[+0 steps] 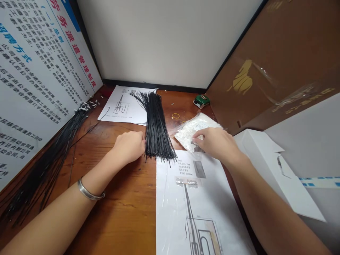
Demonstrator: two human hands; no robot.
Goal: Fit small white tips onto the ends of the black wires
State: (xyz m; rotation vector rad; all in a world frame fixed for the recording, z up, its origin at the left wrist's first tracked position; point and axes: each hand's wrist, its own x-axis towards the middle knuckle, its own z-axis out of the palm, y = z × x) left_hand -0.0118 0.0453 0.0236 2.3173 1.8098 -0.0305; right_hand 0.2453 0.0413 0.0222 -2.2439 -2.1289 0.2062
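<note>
A thick bundle of black wires (158, 127) lies on the wooden table, its cut ends toward me. My left hand (130, 147) is at the bundle's left edge with its fingers curled closed. What its fingertips hold, if anything, is hidden. My right hand (216, 141) reaches over a clear plastic bag of small white connectors (186, 134). Its thumb and forefinger are bent together among the white pieces; whether one is between them I cannot make out. At the left, black wires with white connectors on their far ends (66, 131) lean along the signboard.
A printed drawing sheet (170, 205) lies in front of me, another sheet (108, 115) behind the bundle. A green tape measure (201, 101) and a yellow rubber band (175, 115) lie at the back. Signboard (53, 56), white panel (148, 42) and brown box (278, 63) surround the table.
</note>
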